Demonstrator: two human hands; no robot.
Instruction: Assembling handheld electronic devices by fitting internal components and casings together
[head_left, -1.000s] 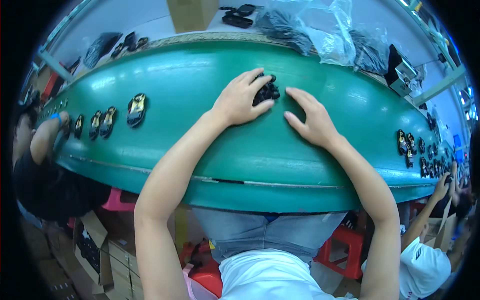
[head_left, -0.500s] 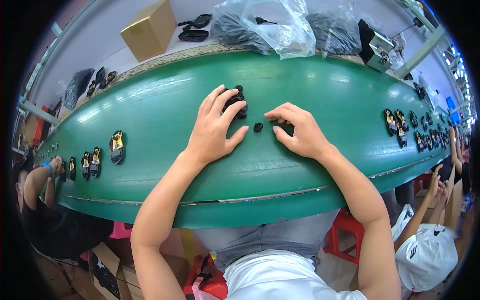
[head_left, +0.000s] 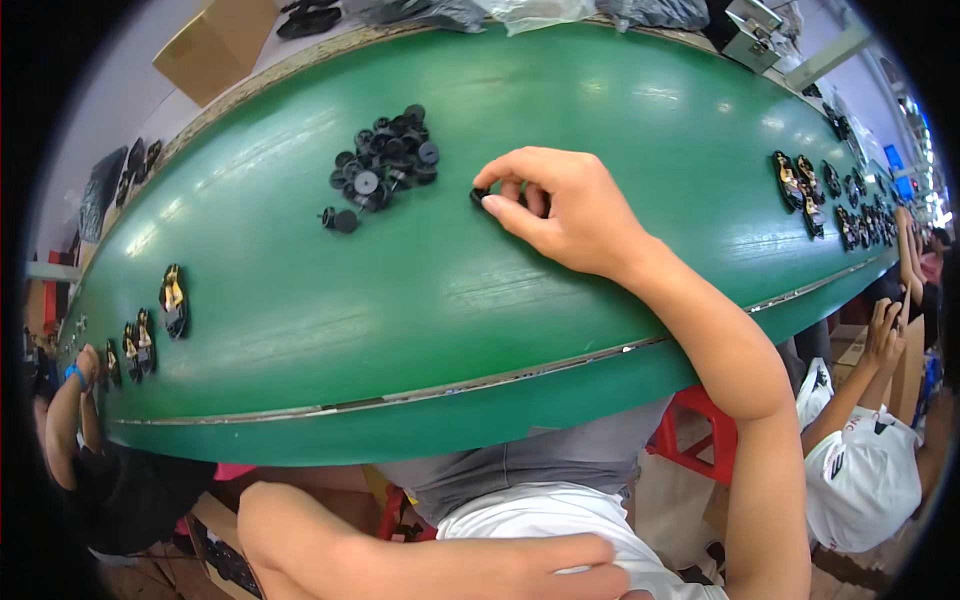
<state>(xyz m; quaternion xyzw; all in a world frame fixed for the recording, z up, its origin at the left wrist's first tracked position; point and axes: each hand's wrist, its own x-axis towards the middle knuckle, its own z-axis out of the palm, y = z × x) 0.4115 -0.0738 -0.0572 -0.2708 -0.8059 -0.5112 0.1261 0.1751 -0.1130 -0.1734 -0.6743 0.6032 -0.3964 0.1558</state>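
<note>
My right hand [head_left: 560, 205] is over the middle of the green table, its thumb and fingers closed on a small black round knob [head_left: 480, 197]. To its left lies a heap of black round knobs [head_left: 390, 155], some with flat discs facing up. A couple of these sit slightly apart at the heap's near side. My left hand [head_left: 585, 572] is down at the lower edge, in front of my white shirt. It is cut off by the frame, and its fingers are too partly shown to tell their grip.
On the green table [head_left: 400, 330], several black oval housings with yellow parts [head_left: 174, 302] stand at left, and more [head_left: 800, 190] at right. A cardboard box [head_left: 215, 50] and plastic bags [head_left: 540, 12] line the far ledge. Co-workers sit at both sides; a red stool [head_left: 700, 440] is below.
My left hand has left the heap and dropped to my shirt, uncovering the knobs. My right hand has moved left and closed on the single knob. The view has shifted.
</note>
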